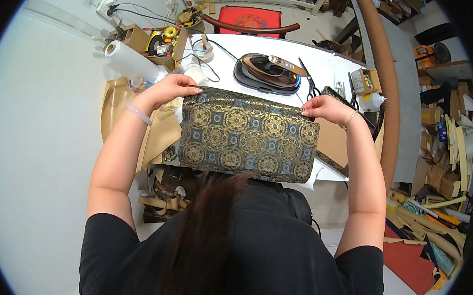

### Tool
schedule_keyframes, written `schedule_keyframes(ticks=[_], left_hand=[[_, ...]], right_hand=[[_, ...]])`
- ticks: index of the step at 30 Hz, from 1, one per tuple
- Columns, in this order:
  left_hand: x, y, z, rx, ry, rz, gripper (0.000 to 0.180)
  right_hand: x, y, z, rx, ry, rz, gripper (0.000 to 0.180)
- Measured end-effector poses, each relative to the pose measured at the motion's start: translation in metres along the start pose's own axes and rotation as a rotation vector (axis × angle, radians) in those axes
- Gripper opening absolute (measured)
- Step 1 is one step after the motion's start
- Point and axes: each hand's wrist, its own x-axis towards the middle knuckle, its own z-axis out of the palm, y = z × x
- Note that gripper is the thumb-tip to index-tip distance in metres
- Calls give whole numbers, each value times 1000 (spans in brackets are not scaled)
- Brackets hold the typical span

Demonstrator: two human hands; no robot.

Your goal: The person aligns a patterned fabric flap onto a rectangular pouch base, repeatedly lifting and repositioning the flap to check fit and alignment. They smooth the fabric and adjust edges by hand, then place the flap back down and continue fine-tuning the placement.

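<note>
- Centrally, gold-and-blue patterned fabric (pixel 250 140) spreads at the near side of the white table (pixel 330 63).
- Left hand (pixel 172 88) pinches its ten o'clock corner.
- Right hand (pixel 328 108) pinches its two o'clock corner.
- Beyond: iron (pixel 269 70) toward twelve, scissors (pixel 310 82) past one.

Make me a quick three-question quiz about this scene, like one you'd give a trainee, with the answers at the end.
1. Multiple choice: what do the left hand and the right hand both hold?
A) a glass jar
B) a patterned sheet
C) a hammer

2. True or false: the iron sits beyond the sheet's far edge.

3. Fill in: the thick pale bangle is worn on the ____ arm.

Key: 1. B; 2. True; 3. left.
</note>
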Motion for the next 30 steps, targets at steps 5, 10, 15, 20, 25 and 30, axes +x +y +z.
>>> schedule_keyframes(ticks=[5, 10, 15, 20, 25, 30], left_hand=[[-25, -1, 15, 21, 187, 121, 22], [-39, -6, 33, -26, 330, 166, 18], [-58, -6, 49, 123, 428, 439, 11], [-78, -10, 72, 201, 621, 562, 10], [-85, -3, 79, 218, 698, 614, 9], [-93, 0, 87, 212, 712, 665, 9]], right_hand=[[-24, -17, 5, -47, 320, -201, 14], [-46, -14, 13, -9, 384, -216, 14], [-85, -31, 42, -210, 615, -289, 20], [-102, -31, 71, -482, 930, -521, 14], [-112, -29, 84, -535, 1000, -550, 8], [-120, -31, 95, -491, 1067, -619, 6]])
